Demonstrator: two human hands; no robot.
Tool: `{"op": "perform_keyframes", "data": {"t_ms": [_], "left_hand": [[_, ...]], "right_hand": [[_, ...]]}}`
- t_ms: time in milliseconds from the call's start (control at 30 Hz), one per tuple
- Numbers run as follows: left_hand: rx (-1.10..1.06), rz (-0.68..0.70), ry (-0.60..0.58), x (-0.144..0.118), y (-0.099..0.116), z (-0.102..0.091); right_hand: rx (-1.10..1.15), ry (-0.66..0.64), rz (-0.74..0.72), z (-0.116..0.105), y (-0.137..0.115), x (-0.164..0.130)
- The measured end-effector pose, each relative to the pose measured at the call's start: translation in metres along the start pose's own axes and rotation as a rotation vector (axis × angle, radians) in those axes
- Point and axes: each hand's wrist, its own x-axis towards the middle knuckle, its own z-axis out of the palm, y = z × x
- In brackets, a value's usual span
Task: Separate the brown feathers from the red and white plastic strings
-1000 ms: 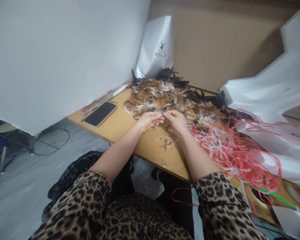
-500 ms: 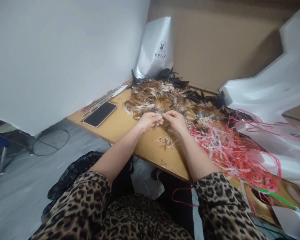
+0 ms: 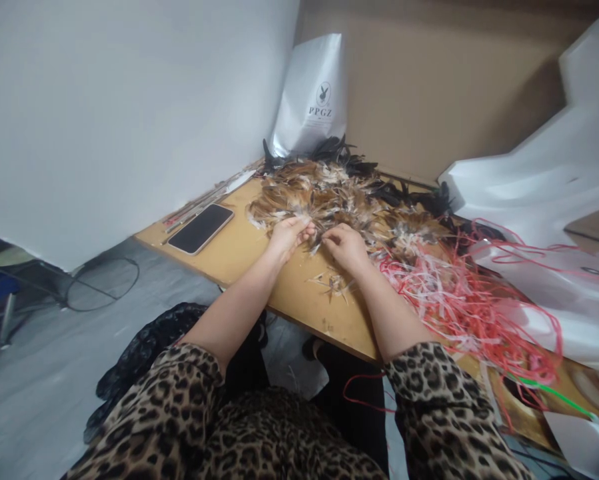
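The table (image 3: 259,267) fills my view, a tan board pushed into the corner, with white sheeting (image 3: 539,180) heaped on its right side. On its far half lies the feather pile (image 3: 339,193), brown and ginger with black plumes at the back edge. To the right of it, a tangle of red strands (image 3: 459,300) spills towards the near edge. A white bag (image 3: 314,93) stands against the wall behind the pile, and a phone (image 3: 200,228) lies face up on the left, well apart from the feathers.

Both hands sit at the near edge of the pile. The left hand (image 3: 286,237) has its grip closed, fingertips pinched on a tuft (image 3: 313,241) that is partly drawn out of the heap. The right hand (image 3: 346,245) is just beside it with fingers curled down into the feathers; I cannot tell whether that grip is clamped on anything. A few loose scraps (image 3: 334,283) lie on the bare board just below the right wrist.

I judge the step in hand to be picking feathers out of the heap. Freeing the tuft calls for a light pinch near the quills while the other hand steadies the neighbours
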Motion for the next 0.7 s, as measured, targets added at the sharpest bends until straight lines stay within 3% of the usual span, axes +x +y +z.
{"op": "perform_keyframes", "data": {"t_ms": [133, 267, 700], "left_hand": [[-0.003, -0.011, 0.019, -0.001, 0.0, 0.002], [0.014, -0.015, 0.006, -0.002, 0.0, 0.002], [0.0, 0.004, 0.026, 0.001, -0.001, 0.0]], "right_hand": [[-0.336, -0.166, -0.129, -0.002, -0.012, -0.002], [-0.536, -0.289, -0.159, -0.003, -0.022, -0.002], [-0.443, -0.342, -0.047, -0.015, -0.021, -0.002]]}}
